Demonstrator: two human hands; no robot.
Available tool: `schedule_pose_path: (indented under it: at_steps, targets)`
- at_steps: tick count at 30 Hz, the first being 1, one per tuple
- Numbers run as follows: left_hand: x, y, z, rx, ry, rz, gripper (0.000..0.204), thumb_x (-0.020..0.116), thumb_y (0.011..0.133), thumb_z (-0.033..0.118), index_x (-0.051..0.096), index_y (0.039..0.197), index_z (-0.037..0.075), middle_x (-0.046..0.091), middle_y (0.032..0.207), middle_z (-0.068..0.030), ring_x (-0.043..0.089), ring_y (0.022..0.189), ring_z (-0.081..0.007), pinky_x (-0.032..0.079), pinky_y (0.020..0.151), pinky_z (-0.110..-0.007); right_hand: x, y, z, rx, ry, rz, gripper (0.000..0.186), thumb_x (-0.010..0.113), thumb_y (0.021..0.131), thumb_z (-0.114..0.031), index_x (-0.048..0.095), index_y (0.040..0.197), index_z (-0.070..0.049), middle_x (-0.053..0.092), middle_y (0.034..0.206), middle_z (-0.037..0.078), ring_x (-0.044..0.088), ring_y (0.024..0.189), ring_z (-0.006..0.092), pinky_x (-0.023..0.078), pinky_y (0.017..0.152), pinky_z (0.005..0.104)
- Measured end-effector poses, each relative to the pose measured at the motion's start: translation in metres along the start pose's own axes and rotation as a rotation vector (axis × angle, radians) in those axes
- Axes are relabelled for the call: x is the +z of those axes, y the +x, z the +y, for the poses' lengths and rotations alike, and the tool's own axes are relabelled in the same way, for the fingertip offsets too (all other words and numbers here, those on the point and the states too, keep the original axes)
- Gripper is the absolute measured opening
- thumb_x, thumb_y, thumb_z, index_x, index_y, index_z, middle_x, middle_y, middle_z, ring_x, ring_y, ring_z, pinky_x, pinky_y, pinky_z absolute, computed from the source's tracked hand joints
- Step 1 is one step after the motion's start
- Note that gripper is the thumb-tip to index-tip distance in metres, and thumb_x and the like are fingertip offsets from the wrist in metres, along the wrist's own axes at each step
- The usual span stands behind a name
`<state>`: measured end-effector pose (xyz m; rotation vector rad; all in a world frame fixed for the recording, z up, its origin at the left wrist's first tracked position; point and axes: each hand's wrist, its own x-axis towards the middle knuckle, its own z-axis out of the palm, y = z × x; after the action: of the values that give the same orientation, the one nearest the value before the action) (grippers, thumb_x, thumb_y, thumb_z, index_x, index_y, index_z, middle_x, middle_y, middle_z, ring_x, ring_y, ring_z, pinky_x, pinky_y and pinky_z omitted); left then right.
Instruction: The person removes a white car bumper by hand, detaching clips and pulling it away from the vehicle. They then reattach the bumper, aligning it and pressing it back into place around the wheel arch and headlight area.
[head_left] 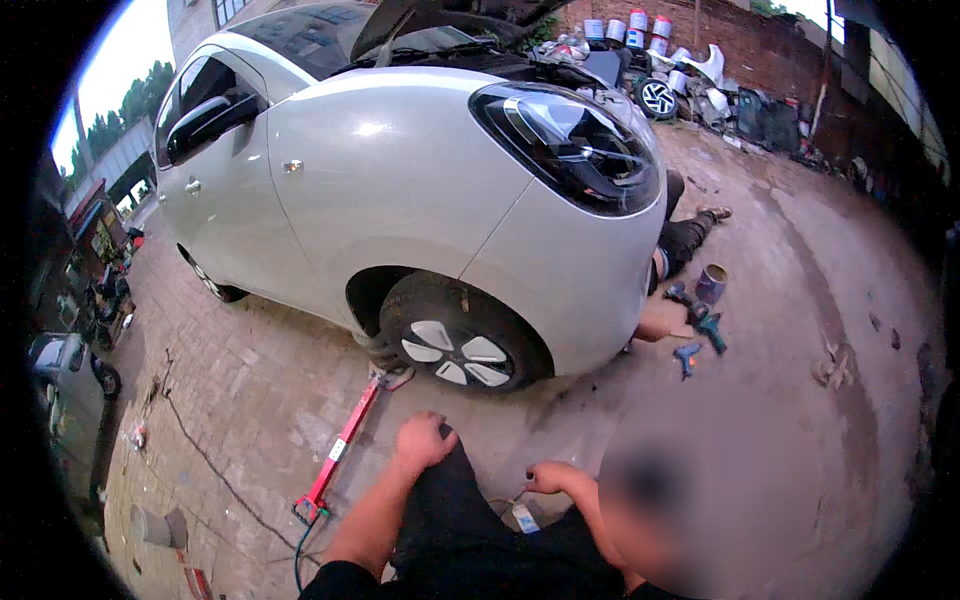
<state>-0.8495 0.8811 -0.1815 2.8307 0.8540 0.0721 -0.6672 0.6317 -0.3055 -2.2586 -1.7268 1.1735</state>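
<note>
A person faced the front wheel (458, 345) of a pale car (380, 180), the left hand (427, 440) on a knee, the right hand (550, 477) apart from it near the other leg; whether either was clamped on anything could not be told. A red bar (345, 442) ran along the ground from beside the wheel to just left of the left forearm. Its pale label (338, 450) was too small to read, as were markings on stacked pails (637, 30). The car's nose partly hid a second person (685, 240), and a blur covered the lower right.
</note>
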Motion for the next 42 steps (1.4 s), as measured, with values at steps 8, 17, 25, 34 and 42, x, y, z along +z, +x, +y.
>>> schedule_pose_path:
  at_steps: [8,17,25,34,42]
  targets:
    - [0.000,-0.004,-0.003,-0.012,-0.085,0.033,0.046,0.069,0.085,0.045,0.074,0.111,0.007,0.070,0.118,-0.0118,0.063,0.113,-0.0313,0.050,0.099,-0.042,0.001,0.008,0.008,0.027,0.014,0.033,0.052,0.061,0.093,-0.051,0.067,0.125,-0.011,0.070,0.119,0.017,0.065,0.110,0.0384,0.052,0.091,0.0506]
    - [0.002,-0.006,-0.003,-0.013,-0.044,0.113,0.045,0.069,0.085,0.044,0.074,0.109,0.007,0.070,0.119,-0.0125,0.064,0.112,-0.0325,0.050,0.100,-0.043,-0.004,0.015,0.002,-0.002,0.020,0.025,0.055,0.061,0.092,-0.052,0.065,0.128,-0.010,0.070,0.117,0.018,0.066,0.109,0.0383,0.053,0.090,0.0497]
    - [-0.002,-0.004,0.000,-0.030,-0.059,0.060,0.045,0.069,0.085,0.044,0.074,0.111,0.007,0.070,0.118,-0.0129,0.064,0.112,-0.0325,0.051,0.098,-0.044,-0.014,0.004,-0.011,-0.016,0.015,0.040,0.056,0.062,0.092,-0.054,0.065,0.129,-0.012,0.071,0.115,0.017,0.066,0.108,0.0376,0.053,0.088,0.0491]
    - [0.002,-0.005,-0.004,-0.020,-0.063,0.107,0.040,0.071,0.084,0.040,0.073,0.110,0.009,0.070,0.114,-0.0113,0.064,0.109,-0.0318,0.050,0.096,-0.043,-0.024,-0.001,-0.019,0.013,0.046,0.027,0.052,0.061,0.094,-0.051,0.067,0.125,-0.011,0.069,0.120,0.017,0.065,0.111,0.0378,0.052,0.091,0.0510]
    - [-0.003,-0.003,0.001,-0.016,-0.018,0.069,0.046,0.068,0.086,0.043,0.073,0.115,0.007,0.070,0.119,-0.0122,0.064,0.113,-0.0315,0.051,0.099,-0.043,-0.023,-0.004,-0.016,0.017,0.028,0.051,0.051,0.061,0.093,-0.051,0.067,0.123,-0.010,0.069,0.119,0.017,0.065,0.111,0.0380,0.052,0.091,0.0510]
